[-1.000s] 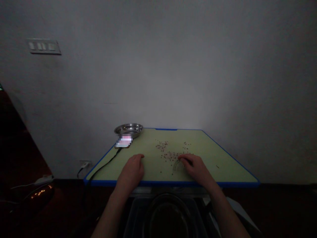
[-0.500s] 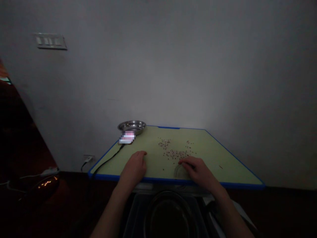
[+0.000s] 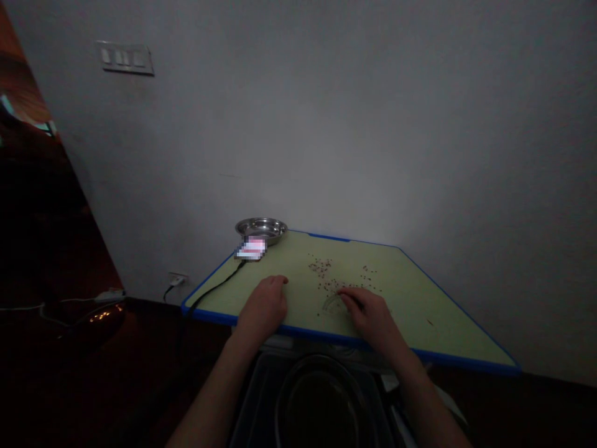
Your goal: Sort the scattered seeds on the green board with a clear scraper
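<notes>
A pale green table [image 3: 410, 292] with a blue rim stands against a white wall. Small reddish seeds or grains [image 3: 333, 279] lie scattered across its middle. My left hand [image 3: 265, 306] rests palm down near the front edge, fingers curled loosely and holding nothing. My right hand [image 3: 370, 314] lies on the table just in front of the grains, fingers bent over a small clear round dish [image 3: 332, 305] that is hard to make out in the dim light.
A shallow steel bowl [image 3: 262, 228] sits at the table's far left corner beside a phone [image 3: 251, 248] with a black cable [image 3: 212, 290] running off the edge. Below the table's front edge lies a dark round bowl [image 3: 317, 398] in a bin. A switch plate [image 3: 124, 58] hangs on the wall.
The view has swung left and tilted, so the table now sits further right and slanted. My right hand shifted slightly over the clear dish; my left hand stayed put.
</notes>
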The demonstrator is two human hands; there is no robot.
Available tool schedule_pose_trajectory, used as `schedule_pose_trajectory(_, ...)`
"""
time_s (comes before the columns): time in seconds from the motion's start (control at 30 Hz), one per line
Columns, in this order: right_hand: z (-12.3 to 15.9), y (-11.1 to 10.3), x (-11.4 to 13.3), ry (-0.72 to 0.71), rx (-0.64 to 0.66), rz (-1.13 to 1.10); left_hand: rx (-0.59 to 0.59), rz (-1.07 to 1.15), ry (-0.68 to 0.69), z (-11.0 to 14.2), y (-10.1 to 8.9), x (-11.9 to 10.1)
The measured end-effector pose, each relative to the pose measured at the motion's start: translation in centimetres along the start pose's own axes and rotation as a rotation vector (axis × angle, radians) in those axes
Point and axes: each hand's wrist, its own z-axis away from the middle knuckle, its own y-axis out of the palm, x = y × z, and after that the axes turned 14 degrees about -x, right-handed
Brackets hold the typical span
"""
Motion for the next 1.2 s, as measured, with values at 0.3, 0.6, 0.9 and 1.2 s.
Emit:
schedule_pose_trajectory(0.3, -0.2, 0.7, 0.4, -0.066, 0.073, -0.047, 0.006, -0.016, 0.016, -0.2, 0.2, 0.2)
schedule_pose_trajectory(0.6, 0.3, 0.0, 1.1, -0.103, 0.123, -0.101, -0.001, -0.022, 0.024, -0.2, 0.1, 0.1)
schedule_pose_trajectory(0.9, -0.2, -0.4, 0.0, -0.036, 0.019, -0.041, 0.011, -0.020, 0.021, -0.2, -0.1, -0.1)
schedule_pose_trajectory(1.2, -0.5, -1.1, -2.4, 0.030, -0.127, 0.144, 0.019, -0.017, 0.007, -0.3, -0.2, -0.1)
